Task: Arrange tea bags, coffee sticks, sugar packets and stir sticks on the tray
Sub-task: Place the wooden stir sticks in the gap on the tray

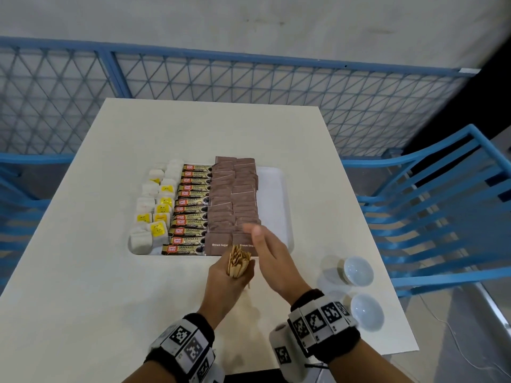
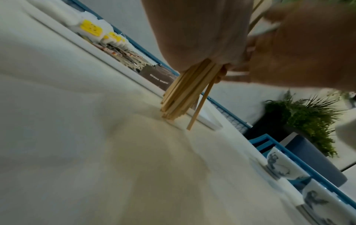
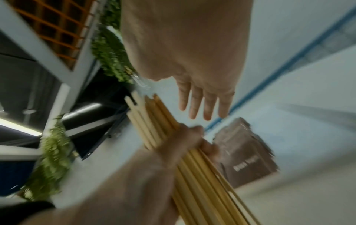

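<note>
Left fingers (image 3: 192,137): mine, curled round a bundle of stir sticks (image 1: 237,262), held upright just off the tray's near edge.
Right hand (image 1: 272,255): my fingers straight and relaxed, holding nothing, just beside the bundle's top.
Tray (image 1: 279,194): mid-surface; its right strip bare.
Tea bags (image 1: 154,211): left rows.
Coffee sticks (image 1: 190,208): stacked next to them.
Sugar packets (image 1: 232,203): brown, right of the coffee.
Cups (image 1: 356,272): two, near the surface's right edge.
</note>
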`<act>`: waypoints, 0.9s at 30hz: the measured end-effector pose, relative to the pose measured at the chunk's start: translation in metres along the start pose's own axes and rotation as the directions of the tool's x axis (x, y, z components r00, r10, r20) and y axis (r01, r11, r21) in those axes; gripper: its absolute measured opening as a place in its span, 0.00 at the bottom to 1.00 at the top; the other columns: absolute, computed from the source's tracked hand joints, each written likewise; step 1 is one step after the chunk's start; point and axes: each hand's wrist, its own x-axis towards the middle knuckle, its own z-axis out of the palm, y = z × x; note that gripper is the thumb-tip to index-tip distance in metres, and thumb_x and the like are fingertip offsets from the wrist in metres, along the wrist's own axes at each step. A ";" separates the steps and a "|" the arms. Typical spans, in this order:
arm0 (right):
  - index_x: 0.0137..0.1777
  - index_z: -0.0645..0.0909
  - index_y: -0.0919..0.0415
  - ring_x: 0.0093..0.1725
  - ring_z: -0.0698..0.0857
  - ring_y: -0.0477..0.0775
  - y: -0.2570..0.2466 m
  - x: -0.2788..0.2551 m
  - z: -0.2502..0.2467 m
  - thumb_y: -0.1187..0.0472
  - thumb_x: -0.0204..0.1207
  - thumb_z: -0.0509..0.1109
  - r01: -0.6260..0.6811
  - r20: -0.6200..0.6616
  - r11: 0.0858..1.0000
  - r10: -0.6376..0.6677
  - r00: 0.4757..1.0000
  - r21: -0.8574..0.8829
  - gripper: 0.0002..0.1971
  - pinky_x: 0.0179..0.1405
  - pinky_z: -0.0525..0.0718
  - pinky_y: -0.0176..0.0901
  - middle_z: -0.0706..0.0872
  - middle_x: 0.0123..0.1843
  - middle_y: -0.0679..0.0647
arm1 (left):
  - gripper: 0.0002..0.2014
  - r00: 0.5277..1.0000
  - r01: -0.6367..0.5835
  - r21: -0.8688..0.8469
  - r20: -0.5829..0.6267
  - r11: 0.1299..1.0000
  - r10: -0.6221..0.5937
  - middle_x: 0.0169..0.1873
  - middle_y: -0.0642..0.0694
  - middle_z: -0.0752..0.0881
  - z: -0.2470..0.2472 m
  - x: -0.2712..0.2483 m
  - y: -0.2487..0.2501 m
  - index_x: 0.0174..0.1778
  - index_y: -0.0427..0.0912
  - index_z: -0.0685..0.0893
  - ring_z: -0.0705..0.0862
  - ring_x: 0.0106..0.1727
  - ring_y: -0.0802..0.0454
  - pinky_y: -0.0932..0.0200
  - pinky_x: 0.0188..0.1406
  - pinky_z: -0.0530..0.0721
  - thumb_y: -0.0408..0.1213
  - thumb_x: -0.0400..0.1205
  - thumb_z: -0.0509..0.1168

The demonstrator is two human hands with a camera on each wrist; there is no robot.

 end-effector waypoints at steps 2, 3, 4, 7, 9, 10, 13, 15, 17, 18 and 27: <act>0.66 0.78 0.52 0.63 0.77 0.35 -0.007 0.002 0.004 0.45 0.83 0.51 0.113 0.035 0.986 -0.110 0.993 -0.123 0.21 0.65 0.74 0.29 0.82 0.65 0.47 | 0.11 0.997 0.061 -0.169 0.063 0.984 -0.051 0.32 0.49 0.87 0.001 -0.001 0.000 0.43 0.42 0.81 0.84 0.36 0.56 0.62 0.35 0.83 0.30 0.70 0.75; 0.68 0.76 0.52 0.65 0.76 0.36 -0.010 0.004 0.007 0.46 0.83 0.53 0.168 0.065 0.970 -0.159 0.985 -0.173 0.21 0.66 0.72 0.29 0.81 0.66 0.46 | 0.14 0.992 0.090 -0.244 0.106 0.966 -0.066 0.33 0.48 0.87 0.000 -0.001 0.001 0.44 0.37 0.80 0.84 0.38 0.54 0.60 0.35 0.83 0.33 0.67 0.75; 0.69 0.75 0.53 0.66 0.75 0.37 -0.012 0.005 0.011 0.46 0.83 0.54 0.221 0.100 0.948 -0.203 0.974 -0.228 0.20 0.67 0.71 0.31 0.80 0.67 0.46 | 0.15 0.987 0.113 -0.257 0.142 0.960 -0.078 0.33 0.49 0.87 -0.001 0.001 0.002 0.46 0.34 0.79 0.84 0.39 0.53 0.62 0.36 0.83 0.33 0.67 0.74; 0.67 0.76 0.56 0.66 0.76 0.45 -0.012 0.010 0.024 0.47 0.83 0.55 0.390 0.228 0.810 -0.320 0.920 -0.438 0.20 0.66 0.71 0.38 0.82 0.65 0.50 | 0.13 0.981 0.161 0.090 0.094 0.983 -0.169 0.47 0.44 0.84 -0.001 -0.002 0.004 0.61 0.30 0.74 0.76 0.43 0.64 0.79 0.40 0.77 0.24 0.81 0.61; 0.59 0.82 0.59 0.59 0.81 0.50 -0.004 0.013 0.034 0.50 0.82 0.54 0.483 0.304 0.670 -0.375 0.876 -0.564 0.20 0.61 0.78 0.44 0.85 0.58 0.53 | 0.15 0.973 0.230 0.388 -0.083 0.893 -0.215 0.58 0.29 0.81 0.016 0.002 0.004 0.65 0.24 0.73 0.77 0.46 0.62 0.77 0.49 0.76 0.23 0.83 0.57; 0.55 0.83 0.61 0.55 0.82 0.52 0.000 0.015 0.037 0.51 0.82 0.53 0.506 0.330 0.626 -0.384 0.862 -0.594 0.20 0.57 0.80 0.47 0.86 0.55 0.53 | 0.13 0.931 0.357 0.453 -0.103 0.817 -0.350 0.56 0.30 0.82 0.017 0.006 0.022 0.62 0.25 0.75 0.80 0.50 0.55 0.71 0.55 0.77 0.26 0.83 0.57; 0.52 0.84 0.61 0.52 0.83 0.54 0.006 0.019 0.041 0.53 0.82 0.50 0.553 0.389 0.552 -0.394 0.833 -0.625 0.21 0.55 0.80 0.49 0.87 0.51 0.54 | 0.11 0.911 0.413 0.695 -0.319 0.589 -0.263 0.51 0.42 0.85 0.041 0.019 0.034 0.56 0.36 0.81 0.82 0.55 0.48 0.58 0.62 0.77 0.32 0.81 0.57; 0.51 0.85 0.60 0.55 0.83 0.53 0.007 0.020 0.041 0.53 0.82 0.51 0.577 0.391 0.481 -0.435 0.811 -0.660 0.20 0.60 0.75 0.46 0.88 0.51 0.52 | 0.11 0.879 0.477 0.717 -0.402 0.509 -0.257 0.52 0.43 0.84 0.045 0.019 0.038 0.57 0.36 0.80 0.81 0.57 0.47 0.56 0.63 0.76 0.32 0.83 0.55; 0.50 0.85 0.58 0.56 0.82 0.52 0.010 0.019 0.045 0.53 0.81 0.53 0.564 0.397 0.388 -0.432 0.810 -0.729 0.19 0.62 0.73 0.47 0.88 0.51 0.50 | 0.12 0.898 0.438 0.703 -0.319 0.561 -0.302 0.53 0.39 0.84 0.039 0.013 0.031 0.58 0.35 0.78 0.81 0.57 0.44 0.53 0.62 0.77 0.30 0.84 0.51; 0.49 0.86 0.58 0.56 0.82 0.53 0.011 0.019 0.046 0.53 0.81 0.53 0.557 0.405 0.349 -0.420 0.812 -0.754 0.19 0.62 0.72 0.48 0.88 0.50 0.50 | 0.13 0.907 0.418 0.643 -0.254 0.642 -0.337 0.52 0.38 0.84 0.038 0.015 0.032 0.57 0.34 0.78 0.82 0.56 0.42 0.51 0.61 0.78 0.29 0.84 0.49; 0.58 0.81 0.60 0.54 0.80 0.47 0.001 0.037 0.018 0.54 0.83 0.56 0.308 -0.032 0.864 -0.348 0.937 -0.398 0.15 0.57 0.75 0.36 0.85 0.53 0.52 | 0.06 0.972 0.224 0.069 -0.085 0.972 -0.218 0.35 0.48 0.88 -0.038 0.011 0.005 0.41 0.45 0.82 0.85 0.38 0.54 0.54 0.41 0.83 0.29 0.78 0.69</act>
